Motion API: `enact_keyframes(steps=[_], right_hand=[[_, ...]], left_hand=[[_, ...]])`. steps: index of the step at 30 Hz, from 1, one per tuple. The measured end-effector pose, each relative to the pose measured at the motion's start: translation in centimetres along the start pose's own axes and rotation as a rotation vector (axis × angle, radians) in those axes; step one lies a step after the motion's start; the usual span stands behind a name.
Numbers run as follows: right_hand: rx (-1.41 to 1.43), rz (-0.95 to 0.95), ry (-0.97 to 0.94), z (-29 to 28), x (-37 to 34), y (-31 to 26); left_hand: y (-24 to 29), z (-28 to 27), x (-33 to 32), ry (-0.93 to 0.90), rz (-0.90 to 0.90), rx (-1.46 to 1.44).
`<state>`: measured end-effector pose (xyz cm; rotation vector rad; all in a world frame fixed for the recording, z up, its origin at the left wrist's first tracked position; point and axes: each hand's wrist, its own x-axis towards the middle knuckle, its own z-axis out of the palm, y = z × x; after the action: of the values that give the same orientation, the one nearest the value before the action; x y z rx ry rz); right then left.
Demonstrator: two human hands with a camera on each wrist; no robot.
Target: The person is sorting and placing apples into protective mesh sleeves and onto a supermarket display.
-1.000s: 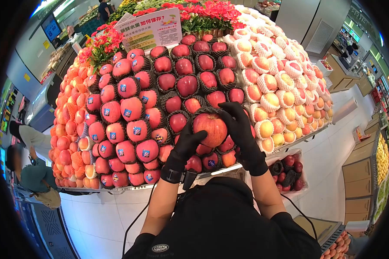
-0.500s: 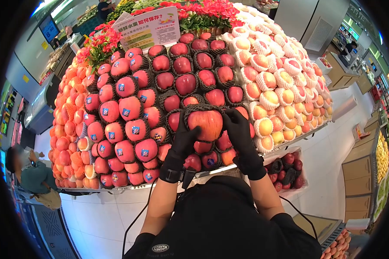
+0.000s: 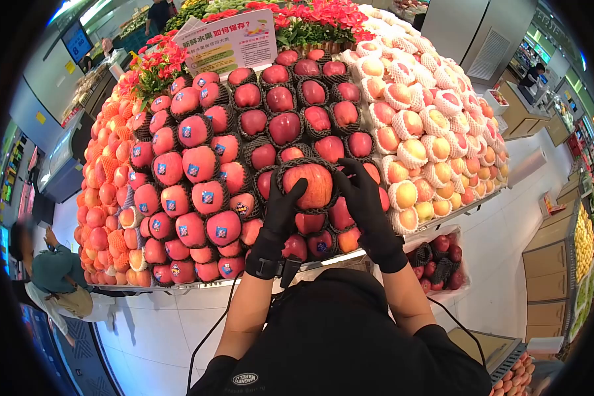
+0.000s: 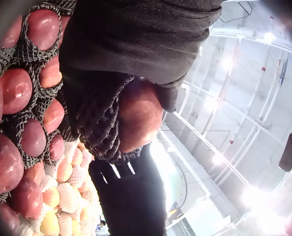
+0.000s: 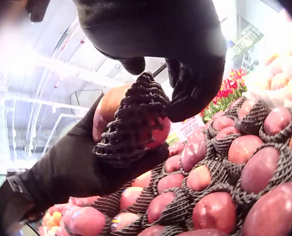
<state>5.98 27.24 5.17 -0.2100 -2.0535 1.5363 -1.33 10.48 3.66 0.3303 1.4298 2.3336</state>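
Observation:
A red apple in a black foam net is held up over the rows of netted apples. My black-gloved left hand grips it from the left, thumb across its front; the left wrist view shows the bare side of the apple beside the net. In the right wrist view, my left hand cups the apple from below. My gloved right hand is at its right side, index finger raised; its bent fingers meet the net's edge, thumb apart.
Stickered apples fill the display's left side, and white-netted fruit its right. A sign and red flowers stand behind. Below the display's right edge is a bag of dark red fruit. People stand at the left.
The apple has moved slightly left and up, and its net now shows around the rim. My right hand has loosened from the apple, its index finger lifting. My left hand keeps its grip.

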Motion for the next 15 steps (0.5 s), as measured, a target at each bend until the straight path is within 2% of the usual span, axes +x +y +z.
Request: enact_keyframes(steps=[4, 8, 10, 13, 15], right_hand=[[0.232, 0.356, -0.169, -0.3, -0.5, -0.1], [0.314, 0.397, -0.140, -0.3, -1.0, 0.1], [0.307, 0.430, -0.126, -0.4, -1.3, -0.6], [-0.025, 0.259, -0.132, -0.3, -1.3, -0.2], [-0.006, 0.236, -0.119, 0.2, -1.3, 0.1]], left_hand=[[-1.6, -0.9, 0.2, -0.017, -0.115, -0.164], [-1.1, -1.1, 0.0, -0.053, -0.161, -0.195], [-0.4, -0.5, -0.3, -0.026, -0.091, -0.159], [0.4, 0.0, -0.5, 0.022, -0.057, -0.124], [0.4, 0.0, -0.4, 0.043, -0.028, -0.095]])
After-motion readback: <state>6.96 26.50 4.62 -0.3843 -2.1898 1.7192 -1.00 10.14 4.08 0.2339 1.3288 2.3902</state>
